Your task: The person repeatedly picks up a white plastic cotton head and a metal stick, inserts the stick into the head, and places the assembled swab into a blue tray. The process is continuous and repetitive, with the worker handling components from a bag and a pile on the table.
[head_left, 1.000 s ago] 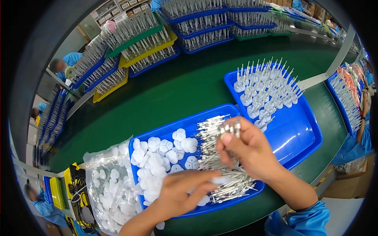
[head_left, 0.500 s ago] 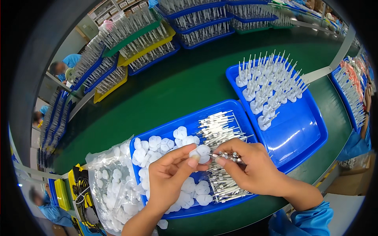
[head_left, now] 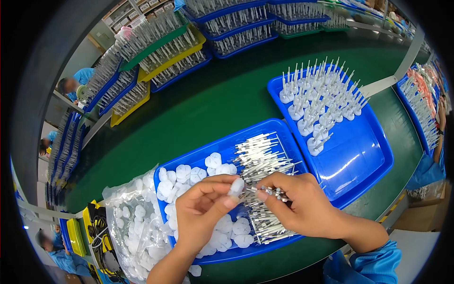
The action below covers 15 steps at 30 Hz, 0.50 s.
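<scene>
Between the thumb and fingers of my left hand (head_left: 201,210) is a white rounded plastic piece (head_left: 236,187), turned nearly edge-on. My right hand (head_left: 307,206) is closed around a small bunch of thin rods with shiny metal ends (head_left: 276,192). One rod from it points at the white piece; whether its tip has entered is too small to tell. Both hands are over a blue tray (head_left: 198,157). Similar white pieces (head_left: 165,189) lie loose in its left part, and a heap of white rods (head_left: 262,154) fills its right part.
A second blue tray (head_left: 350,156) at the right holds white pieces with upright rods (head_left: 321,94). A clear bag of white pieces (head_left: 135,227) lies left, beside black cables (head_left: 101,232). Stacked loaded trays (head_left: 246,42) line the far side. Other people (head_left: 82,78) sit at left.
The white piece in my left hand has turned from showing its broad face to nearly edge-on. My right hand stays close to it with the rods. The whole view has shifted slightly.
</scene>
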Motion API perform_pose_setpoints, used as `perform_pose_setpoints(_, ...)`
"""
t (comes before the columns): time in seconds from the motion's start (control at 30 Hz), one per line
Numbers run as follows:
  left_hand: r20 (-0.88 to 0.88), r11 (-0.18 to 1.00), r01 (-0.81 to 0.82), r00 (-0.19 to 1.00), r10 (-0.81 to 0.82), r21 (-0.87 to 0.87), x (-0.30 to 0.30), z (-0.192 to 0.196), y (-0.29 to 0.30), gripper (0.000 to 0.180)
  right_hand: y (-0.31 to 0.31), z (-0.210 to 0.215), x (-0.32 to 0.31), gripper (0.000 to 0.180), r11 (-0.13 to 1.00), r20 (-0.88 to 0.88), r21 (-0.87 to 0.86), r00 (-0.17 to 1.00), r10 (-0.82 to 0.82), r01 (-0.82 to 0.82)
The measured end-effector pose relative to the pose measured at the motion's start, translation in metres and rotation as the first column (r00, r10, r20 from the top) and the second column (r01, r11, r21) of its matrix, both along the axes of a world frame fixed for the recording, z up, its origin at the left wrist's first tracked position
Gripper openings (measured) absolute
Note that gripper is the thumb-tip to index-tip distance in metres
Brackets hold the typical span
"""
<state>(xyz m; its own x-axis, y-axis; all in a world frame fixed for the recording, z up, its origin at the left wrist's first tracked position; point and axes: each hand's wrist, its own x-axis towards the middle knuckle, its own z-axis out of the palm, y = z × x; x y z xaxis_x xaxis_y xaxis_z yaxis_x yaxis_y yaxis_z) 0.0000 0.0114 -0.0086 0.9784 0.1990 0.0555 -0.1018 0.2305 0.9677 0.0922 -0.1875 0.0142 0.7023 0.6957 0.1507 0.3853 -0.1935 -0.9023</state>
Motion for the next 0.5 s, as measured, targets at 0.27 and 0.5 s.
perform_pose_setpoints(0.27,0.129,0.964,0.000,0.991,-0.035,0.267,-0.001,0.002,-0.003,0.032,-0.001,-0.006,0.001,0.017,0.998,0.125,0.009,0.990,0.065,-0.067)
perform_pose_setpoints(0.5,0.139,0.983,0.143,0.978,-0.159,0.116,-0.001,-0.006,0.006,0.027,-0.004,0.003,0.008,0.018,0.987,-0.081,-0.002,0.984,0.159,-0.160)
